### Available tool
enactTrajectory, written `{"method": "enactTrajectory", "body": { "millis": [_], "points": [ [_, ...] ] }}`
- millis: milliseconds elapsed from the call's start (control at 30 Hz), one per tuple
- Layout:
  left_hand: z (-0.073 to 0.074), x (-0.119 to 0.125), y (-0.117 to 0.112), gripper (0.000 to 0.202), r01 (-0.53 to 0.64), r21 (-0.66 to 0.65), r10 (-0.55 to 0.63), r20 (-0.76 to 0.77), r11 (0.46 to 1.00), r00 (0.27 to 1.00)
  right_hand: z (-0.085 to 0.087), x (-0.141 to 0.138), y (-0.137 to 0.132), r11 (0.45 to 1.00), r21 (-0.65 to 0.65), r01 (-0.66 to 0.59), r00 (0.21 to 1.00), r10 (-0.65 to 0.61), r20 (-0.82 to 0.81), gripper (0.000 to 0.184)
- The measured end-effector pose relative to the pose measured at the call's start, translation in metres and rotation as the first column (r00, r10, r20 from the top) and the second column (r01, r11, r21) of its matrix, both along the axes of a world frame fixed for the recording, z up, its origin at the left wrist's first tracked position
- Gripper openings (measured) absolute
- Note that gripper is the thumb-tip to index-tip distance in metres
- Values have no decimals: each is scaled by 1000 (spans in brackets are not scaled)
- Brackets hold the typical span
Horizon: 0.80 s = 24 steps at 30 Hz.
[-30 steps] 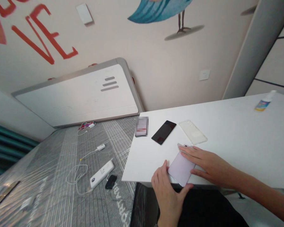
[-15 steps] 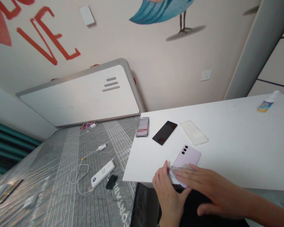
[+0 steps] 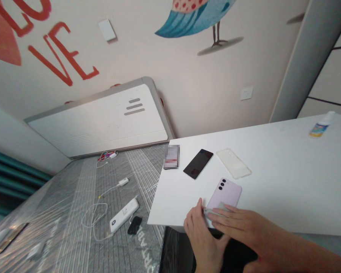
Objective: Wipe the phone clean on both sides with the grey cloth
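Right hand [image 3: 244, 227] shifted down lilac smartphone [image 3: 226, 192], fingers [image 3: 229, 216] flat on pale sheet [image 3: 217, 209], left fingers [image 3: 198, 217] touching phone's edge, grip unclear

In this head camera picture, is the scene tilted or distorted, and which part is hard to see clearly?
In the head view, the wide lens tilts and bends the scene, so the white table edge runs on a slant; the small item beside the black phone is pixelated; the light is soft, with no strong glare on the lilac phone.
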<state>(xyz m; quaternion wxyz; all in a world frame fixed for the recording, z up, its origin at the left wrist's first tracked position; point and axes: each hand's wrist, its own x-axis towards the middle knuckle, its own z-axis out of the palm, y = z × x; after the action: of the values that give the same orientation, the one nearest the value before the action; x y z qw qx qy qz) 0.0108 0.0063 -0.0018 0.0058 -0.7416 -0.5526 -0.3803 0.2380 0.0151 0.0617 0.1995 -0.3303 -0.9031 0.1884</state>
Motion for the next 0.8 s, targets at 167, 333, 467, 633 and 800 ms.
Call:
{"method": "enactTrajectory", "body": {
  "millis": [167,333,467,633,800],
  "points": [
    [-5,0,1,102,-15,-11,15,30,1000,999,-1,2,2,993,48,108,994,-108,7,89],
    [-5,0,1,100,-3,-12,3,29,1000,1000,-8,3,-1,994,53,98,994,-100,34,88],
    [-2,1,0,101,-1,10,1,18,1000,1000,-9,4,0,998,40,56,998,-57,39,97],
    [2,1,-1,103,-3,-12,3,8,1000,1000,-3,1,-2,987,68,149,988,-152,39,87],
    [4,-1,-1,99,-3,-3,3,-16,1000,1000,-5,3,-3,994,92,51,996,-58,66,93]
  ]
}}
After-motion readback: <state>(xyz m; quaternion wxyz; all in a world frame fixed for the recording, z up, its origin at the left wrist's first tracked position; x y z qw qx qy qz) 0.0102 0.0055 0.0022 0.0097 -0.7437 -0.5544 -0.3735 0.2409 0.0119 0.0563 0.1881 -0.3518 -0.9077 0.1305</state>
